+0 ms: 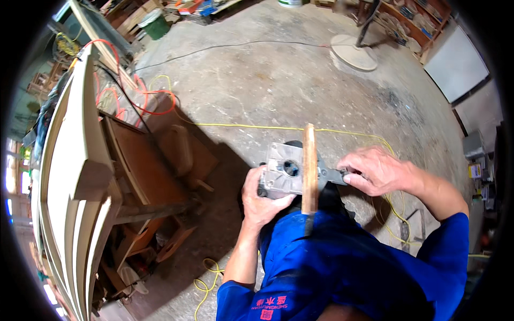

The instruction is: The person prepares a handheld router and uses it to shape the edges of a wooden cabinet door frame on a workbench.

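Note:
In front of my lap I hold a small trim router (281, 155) with its clear square base plate facing up and the round bit opening in view. My left hand (259, 199) is wrapped round its near left side, thumb along the plate's lower edge. A narrow wooden strip (309, 171) stands across the router's right side, beside a grey metal bracket (333, 175). At that bracket's right end, the fingers of my right hand (377, 170) are closed around a small dark part. The router's body below the plate is mostly hidden.
On the left, pale curved wooden panels (75, 139) lean over a brown wooden cabinet (144, 160). A yellow cord (241, 125) and an orange hose (160, 112) cross the concrete floor. Farther off are a green bucket (154, 25) and a round stand base (353, 53).

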A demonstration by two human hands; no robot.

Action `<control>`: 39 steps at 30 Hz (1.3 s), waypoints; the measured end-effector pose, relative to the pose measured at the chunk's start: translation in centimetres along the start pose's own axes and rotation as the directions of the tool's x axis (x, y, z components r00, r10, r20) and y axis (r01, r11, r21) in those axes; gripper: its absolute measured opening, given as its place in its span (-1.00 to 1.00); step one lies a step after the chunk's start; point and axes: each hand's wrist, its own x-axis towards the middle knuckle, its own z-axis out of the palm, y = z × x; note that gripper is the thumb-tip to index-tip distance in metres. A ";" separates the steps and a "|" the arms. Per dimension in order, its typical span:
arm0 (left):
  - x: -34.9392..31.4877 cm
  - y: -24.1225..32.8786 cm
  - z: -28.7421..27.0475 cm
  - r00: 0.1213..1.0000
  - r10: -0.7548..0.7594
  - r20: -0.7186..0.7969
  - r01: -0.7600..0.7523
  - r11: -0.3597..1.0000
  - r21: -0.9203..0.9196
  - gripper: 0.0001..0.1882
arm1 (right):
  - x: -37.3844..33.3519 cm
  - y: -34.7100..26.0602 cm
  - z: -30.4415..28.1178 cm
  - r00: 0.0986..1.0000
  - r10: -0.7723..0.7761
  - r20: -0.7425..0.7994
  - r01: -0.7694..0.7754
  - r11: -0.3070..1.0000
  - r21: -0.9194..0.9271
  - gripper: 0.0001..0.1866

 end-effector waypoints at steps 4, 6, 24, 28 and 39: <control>0.1 -0.1 -0.5 1.000 0.021 0.007 -0.021 1.000 0.007 -0.23 | 1.1 -1.7 0.4 0.854 0.495 0.161 -0.518 0.777 0.357 -0.78; 0.5 1.0 -0.9 0.999 0.042 0.019 -0.044 0.995 0.086 -0.22 | 0.5 -1.9 -0.6 0.905 0.395 0.161 -0.426 0.826 0.368 -0.76; -0.6 1.1 -0.9 0.999 0.047 0.015 -0.048 0.992 0.116 -0.07 | 0.3 -2.2 -2.0 0.997 -0.016 0.074 0.020 0.999 -0.049 -0.62; -0.5 1.2 -1.2 0.996 0.072 0.058 -0.079 0.988 0.136 -0.08 | 0.6 -1.4 -1.6 0.968 0.153 0.197 -0.122 0.979 -0.164 -0.56; -1.2 1.3 -1.6 1.000 0.009 0.028 -0.012 0.996 0.091 -0.12 | 0.7 -3.1 -1.3 0.968 0.183 0.171 -0.150 0.971 -0.185 -0.52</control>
